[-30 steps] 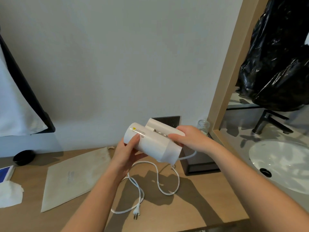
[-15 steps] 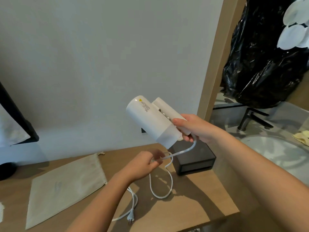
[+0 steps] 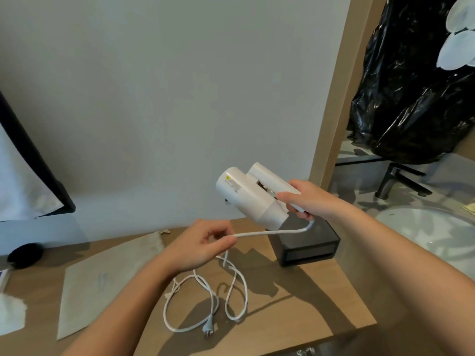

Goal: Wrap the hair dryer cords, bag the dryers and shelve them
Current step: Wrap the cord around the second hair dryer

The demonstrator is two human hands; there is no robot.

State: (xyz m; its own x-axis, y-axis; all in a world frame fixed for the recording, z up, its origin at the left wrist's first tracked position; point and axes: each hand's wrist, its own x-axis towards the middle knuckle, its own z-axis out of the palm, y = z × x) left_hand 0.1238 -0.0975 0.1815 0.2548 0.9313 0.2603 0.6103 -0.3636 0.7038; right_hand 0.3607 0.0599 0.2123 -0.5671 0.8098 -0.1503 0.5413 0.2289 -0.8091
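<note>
A white folded hair dryer (image 3: 246, 194) is held in the air above the wooden counter (image 3: 295, 304). My right hand (image 3: 305, 200) grips its folded handle. Its white cord (image 3: 272, 232) runs taut from the handle's end leftward to my left hand (image 3: 205, 242), which pinches it. The rest of the cord lies in loose loops on the counter, ending in the plug (image 3: 208, 328). A flat beige cloth bag (image 3: 102, 281) lies on the counter to the left.
A dark box (image 3: 308, 246) stands on the counter under the dryer. A white sink (image 3: 431, 232) and black faucet (image 3: 393, 179) are at the right, with a black plastic bag (image 3: 411, 98) above. White paper (image 3: 11, 314) lies at the left edge.
My left hand has pulled the cord leftward until it is taut. The dryer has stayed in my right hand, and more slack cord now lies looped on the counter.
</note>
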